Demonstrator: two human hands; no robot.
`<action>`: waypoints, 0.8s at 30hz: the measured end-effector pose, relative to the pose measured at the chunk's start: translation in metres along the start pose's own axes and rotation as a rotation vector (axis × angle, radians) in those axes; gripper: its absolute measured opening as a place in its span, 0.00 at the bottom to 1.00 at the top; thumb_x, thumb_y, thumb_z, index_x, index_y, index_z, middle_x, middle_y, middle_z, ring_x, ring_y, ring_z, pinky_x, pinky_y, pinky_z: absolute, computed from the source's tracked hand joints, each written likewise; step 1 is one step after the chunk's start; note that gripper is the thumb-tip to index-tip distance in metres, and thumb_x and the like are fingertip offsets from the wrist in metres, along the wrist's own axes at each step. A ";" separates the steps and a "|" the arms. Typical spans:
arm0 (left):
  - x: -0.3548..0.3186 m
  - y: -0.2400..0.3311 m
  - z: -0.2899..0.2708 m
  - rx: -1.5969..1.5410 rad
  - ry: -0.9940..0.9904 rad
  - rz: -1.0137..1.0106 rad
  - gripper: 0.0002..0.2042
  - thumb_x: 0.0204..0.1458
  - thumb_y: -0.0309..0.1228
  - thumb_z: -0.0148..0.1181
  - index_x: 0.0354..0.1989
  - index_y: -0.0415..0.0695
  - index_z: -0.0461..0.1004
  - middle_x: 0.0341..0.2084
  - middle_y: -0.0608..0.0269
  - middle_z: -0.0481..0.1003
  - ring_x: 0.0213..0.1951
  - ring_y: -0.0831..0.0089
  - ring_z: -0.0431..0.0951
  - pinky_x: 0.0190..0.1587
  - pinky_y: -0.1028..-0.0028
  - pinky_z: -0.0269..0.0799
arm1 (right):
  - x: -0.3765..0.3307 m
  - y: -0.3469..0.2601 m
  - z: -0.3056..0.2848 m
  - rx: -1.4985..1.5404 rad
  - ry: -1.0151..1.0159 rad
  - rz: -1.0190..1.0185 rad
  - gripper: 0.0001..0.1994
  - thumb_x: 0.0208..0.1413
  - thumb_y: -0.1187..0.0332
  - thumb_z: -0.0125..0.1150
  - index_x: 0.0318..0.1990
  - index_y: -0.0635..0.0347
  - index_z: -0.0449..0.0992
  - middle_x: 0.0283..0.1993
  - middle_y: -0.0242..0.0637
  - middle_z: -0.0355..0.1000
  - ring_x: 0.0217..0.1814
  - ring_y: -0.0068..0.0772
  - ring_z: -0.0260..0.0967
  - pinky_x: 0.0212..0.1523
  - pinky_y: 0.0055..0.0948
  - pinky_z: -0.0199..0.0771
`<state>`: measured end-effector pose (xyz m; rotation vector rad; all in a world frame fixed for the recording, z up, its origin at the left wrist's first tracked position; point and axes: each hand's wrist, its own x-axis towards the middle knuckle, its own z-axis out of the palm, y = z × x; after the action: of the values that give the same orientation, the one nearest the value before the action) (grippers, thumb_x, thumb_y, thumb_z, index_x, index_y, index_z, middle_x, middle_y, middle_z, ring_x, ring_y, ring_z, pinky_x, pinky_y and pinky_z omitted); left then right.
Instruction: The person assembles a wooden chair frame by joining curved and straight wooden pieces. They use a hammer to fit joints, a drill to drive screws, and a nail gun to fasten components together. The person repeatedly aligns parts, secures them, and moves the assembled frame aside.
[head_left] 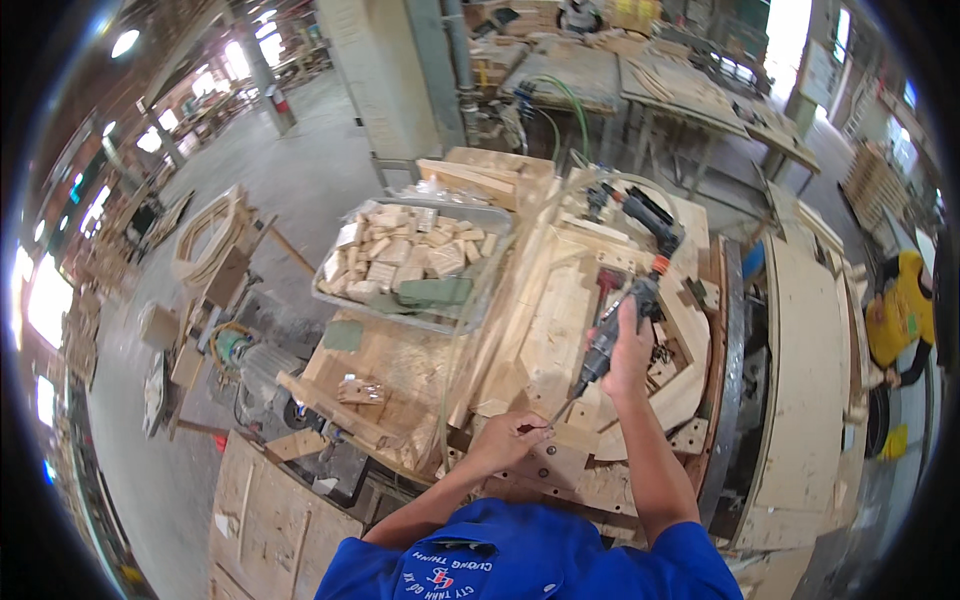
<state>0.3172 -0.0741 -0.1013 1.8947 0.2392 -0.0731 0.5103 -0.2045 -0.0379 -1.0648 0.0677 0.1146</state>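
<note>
While right hand (628, 352) grips screwdriver (603, 345) — tray of wood blocks (350, 300) just beyond.

Left hand (512, 437) low with pinched fingers, right hand (628, 352) farther out, fist closed.

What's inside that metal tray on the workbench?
The metal tray holds a heap of small pale wood offcuts, with a flat green piece lying at its near side. Whatever sits beneath the heap, and the tray's floor, is covered.
</note>
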 end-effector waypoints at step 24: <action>0.101 0.004 -0.010 0.568 -0.030 -0.061 0.08 0.58 0.33 0.69 0.36 0.41 0.86 0.30 0.53 0.81 0.35 0.56 0.80 0.41 0.63 0.75 | 0.108 0.097 0.007 -0.157 -0.052 0.147 0.18 0.70 0.50 0.60 0.50 0.54 0.66 0.34 0.30 0.67 0.22 0.25 0.71 0.19 0.30 0.74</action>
<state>0.4160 -0.0527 -0.1107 2.4480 0.2752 -0.2295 0.6055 -0.1456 -0.1304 -1.2126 0.0910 0.2842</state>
